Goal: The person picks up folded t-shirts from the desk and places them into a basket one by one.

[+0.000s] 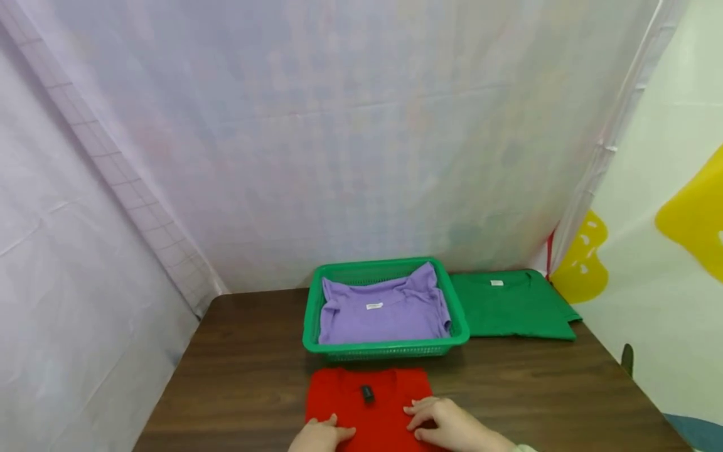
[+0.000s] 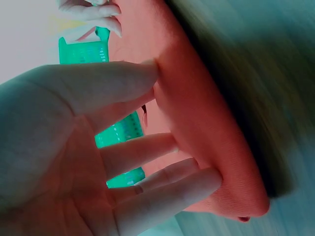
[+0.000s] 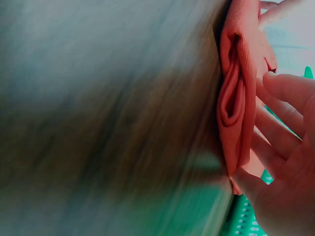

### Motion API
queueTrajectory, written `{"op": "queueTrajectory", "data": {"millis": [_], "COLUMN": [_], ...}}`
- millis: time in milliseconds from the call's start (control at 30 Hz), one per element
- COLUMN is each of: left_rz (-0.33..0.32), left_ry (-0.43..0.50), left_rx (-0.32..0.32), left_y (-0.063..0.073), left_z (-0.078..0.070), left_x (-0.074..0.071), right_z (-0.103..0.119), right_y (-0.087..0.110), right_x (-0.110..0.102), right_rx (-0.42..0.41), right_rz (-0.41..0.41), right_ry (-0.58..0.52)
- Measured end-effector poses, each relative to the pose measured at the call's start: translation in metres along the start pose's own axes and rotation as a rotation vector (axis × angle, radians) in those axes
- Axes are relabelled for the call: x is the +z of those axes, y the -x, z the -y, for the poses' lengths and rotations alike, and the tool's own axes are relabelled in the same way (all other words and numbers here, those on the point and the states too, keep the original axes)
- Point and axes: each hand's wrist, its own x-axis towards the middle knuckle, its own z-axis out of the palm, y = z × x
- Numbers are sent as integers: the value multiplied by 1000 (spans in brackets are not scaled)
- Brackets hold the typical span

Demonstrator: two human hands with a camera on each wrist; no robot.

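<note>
A folded red shirt point(image 1: 369, 417) with a dark neck label lies on the table before me. My left hand point(image 1: 319, 434) rests on its left side, fingers extended; in the left wrist view the fingertips of the left hand point(image 2: 98, 128) touch the red cloth point(image 2: 197, 113). On the shirt's right side lies my right hand point(image 1: 446, 422), fingers spread and slightly bent. The right wrist view has the right hand point(image 3: 285, 142) against the shirt's rolled, layered edge point(image 3: 236, 98). Neither hand grips the cloth.
Just behind the red shirt stands a green plastic basket point(image 1: 386, 345) holding a folded purple shirt point(image 1: 384, 317). A folded green shirt point(image 1: 508, 307) lies right of the basket. Brown wooden tabletop point(image 1: 243, 370) extends to both sides; pale curtains point(image 1: 367, 125) hang behind.
</note>
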Motion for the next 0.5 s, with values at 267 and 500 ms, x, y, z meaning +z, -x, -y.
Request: {"op": "queueTrajectory", "data": {"millis": [267, 500], "left_rz": [-60, -67], "left_ry": [-64, -96], "left_rx": [52, 108], "left_y": [-2, -5], "left_z": [-27, -38], "left_x": [0, -1], "right_z": [-11, -17], "right_y": [16, 28], "right_x": [-9, -14], "right_rx": [48, -10], "right_rz": [-70, -149], "right_ry": [-4, 15]}}
